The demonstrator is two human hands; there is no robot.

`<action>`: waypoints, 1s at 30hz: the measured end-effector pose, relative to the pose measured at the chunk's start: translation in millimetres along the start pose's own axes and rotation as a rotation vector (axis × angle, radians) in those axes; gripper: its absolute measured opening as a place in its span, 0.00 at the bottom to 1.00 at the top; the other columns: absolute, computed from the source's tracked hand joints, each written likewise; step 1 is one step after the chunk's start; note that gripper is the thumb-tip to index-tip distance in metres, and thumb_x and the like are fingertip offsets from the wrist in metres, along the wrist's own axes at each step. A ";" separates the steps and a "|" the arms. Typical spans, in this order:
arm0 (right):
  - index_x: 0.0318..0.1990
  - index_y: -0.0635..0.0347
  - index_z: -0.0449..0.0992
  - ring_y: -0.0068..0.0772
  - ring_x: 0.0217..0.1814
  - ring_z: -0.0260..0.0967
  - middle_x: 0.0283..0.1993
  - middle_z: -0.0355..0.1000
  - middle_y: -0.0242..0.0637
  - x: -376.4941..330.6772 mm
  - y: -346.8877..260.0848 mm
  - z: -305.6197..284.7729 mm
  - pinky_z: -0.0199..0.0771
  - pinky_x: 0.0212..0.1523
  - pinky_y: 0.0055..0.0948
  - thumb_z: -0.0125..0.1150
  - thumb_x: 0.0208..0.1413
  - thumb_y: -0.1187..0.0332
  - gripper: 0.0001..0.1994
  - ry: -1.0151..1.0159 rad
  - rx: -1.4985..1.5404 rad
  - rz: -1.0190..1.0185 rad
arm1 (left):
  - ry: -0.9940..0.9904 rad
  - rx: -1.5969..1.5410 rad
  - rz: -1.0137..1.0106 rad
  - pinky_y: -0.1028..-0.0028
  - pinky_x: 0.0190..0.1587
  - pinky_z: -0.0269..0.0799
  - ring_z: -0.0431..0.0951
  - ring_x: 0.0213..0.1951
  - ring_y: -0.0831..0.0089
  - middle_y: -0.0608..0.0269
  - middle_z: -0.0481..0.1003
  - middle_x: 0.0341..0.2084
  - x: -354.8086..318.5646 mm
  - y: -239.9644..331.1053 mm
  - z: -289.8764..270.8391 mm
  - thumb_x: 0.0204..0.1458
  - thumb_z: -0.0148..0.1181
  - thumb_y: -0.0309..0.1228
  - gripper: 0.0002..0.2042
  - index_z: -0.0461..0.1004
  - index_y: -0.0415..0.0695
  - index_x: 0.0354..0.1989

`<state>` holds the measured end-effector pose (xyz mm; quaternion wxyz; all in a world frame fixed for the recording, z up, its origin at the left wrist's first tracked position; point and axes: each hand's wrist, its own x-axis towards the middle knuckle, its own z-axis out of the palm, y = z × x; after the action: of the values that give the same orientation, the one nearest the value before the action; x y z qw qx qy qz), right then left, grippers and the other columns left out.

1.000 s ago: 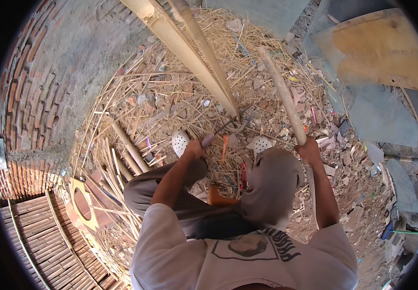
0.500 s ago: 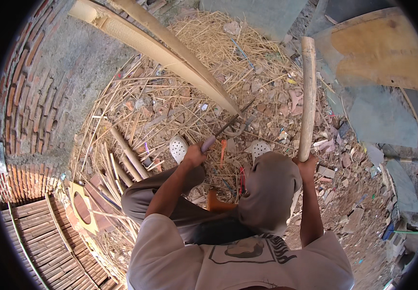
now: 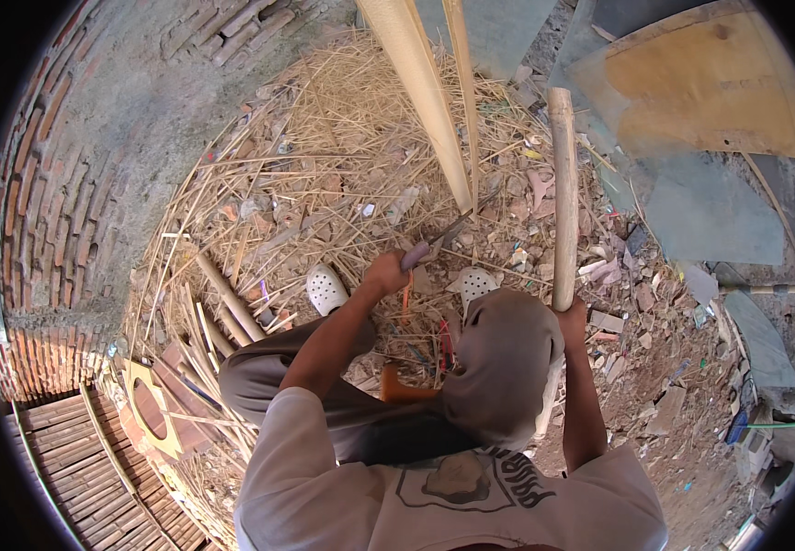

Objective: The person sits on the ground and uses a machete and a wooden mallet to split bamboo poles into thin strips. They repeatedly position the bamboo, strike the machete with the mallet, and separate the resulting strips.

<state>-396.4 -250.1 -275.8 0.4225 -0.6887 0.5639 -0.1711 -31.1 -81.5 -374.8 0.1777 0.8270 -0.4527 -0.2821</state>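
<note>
My left hand (image 3: 384, 275) is closed around the purplish handle of a long knife (image 3: 415, 255). Its dark blade slants up and away to the right, meeting the lower end of a pale split bamboo pole (image 3: 416, 78). A narrower bamboo strip (image 3: 463, 87) stands beside that pole; the two draw close at the blade, and their tops leave the picture. On the right, my right hand (image 3: 573, 323) grips the lower part of a thick round wooden stick (image 3: 563, 193), held nearly upright beside my knee. White perforated clogs (image 3: 327, 289) are on my feet.
Straw, bamboo slivers and rubble (image 3: 324, 156) cover the ground. Cut bamboo lengths (image 3: 229, 298) lie at left, near a yellow board with a round hole (image 3: 154, 413). A brick wall (image 3: 34, 211) rises at far left. Grey and brown sheets (image 3: 710, 83) lie at far right.
The split bamboo has swung from the upper left to nearly upright, and its two parts look more separated. Both hands keep their holds on the knife and the stick.
</note>
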 end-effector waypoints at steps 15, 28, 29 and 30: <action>0.45 0.74 0.76 0.53 0.47 0.78 0.38 0.76 0.64 56.7 123.5 65.4 0.76 0.47 0.44 0.70 0.34 0.57 0.31 -0.334 -0.443 0.339 | -0.101 0.024 -0.105 0.55 0.46 0.74 0.78 0.41 0.44 0.43 0.78 0.36 5.7 25.0 -6.9 0.44 0.61 0.33 0.16 0.75 0.40 0.42; 0.27 0.67 0.72 0.25 0.22 0.69 0.22 0.72 0.36 65.4 -110.7 -59.9 0.68 0.24 0.28 0.63 0.42 0.72 0.07 0.092 0.250 -0.118 | -0.103 0.081 -0.050 0.56 0.48 0.74 0.79 0.42 0.47 0.43 0.79 0.36 24.5 12.5 -10.2 0.44 0.60 0.34 0.15 0.77 0.40 0.41; 0.27 0.66 0.72 0.24 0.23 0.69 0.23 0.72 0.36 65.8 -117.4 -61.5 0.68 0.24 0.27 0.62 0.42 0.74 0.07 0.135 0.294 -0.151 | -0.098 0.064 -0.069 0.57 0.48 0.74 0.79 0.42 0.47 0.43 0.79 0.36 23.2 14.0 -10.9 0.44 0.60 0.34 0.16 0.77 0.40 0.41; 0.27 0.65 0.73 0.24 0.17 0.67 0.20 0.72 0.34 73.6 -98.6 -48.3 0.66 0.20 0.27 0.61 0.44 0.77 0.03 0.182 0.317 -0.246 | -0.091 0.047 -0.090 0.57 0.48 0.74 0.79 0.42 0.47 0.44 0.79 0.36 21.5 15.3 -11.1 0.43 0.61 0.34 0.16 0.78 0.41 0.41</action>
<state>-346.0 -336.0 -188.9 0.4490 -0.6589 0.4774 -0.3693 -24.8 -107.4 -364.4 0.1246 0.8368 -0.4290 -0.3167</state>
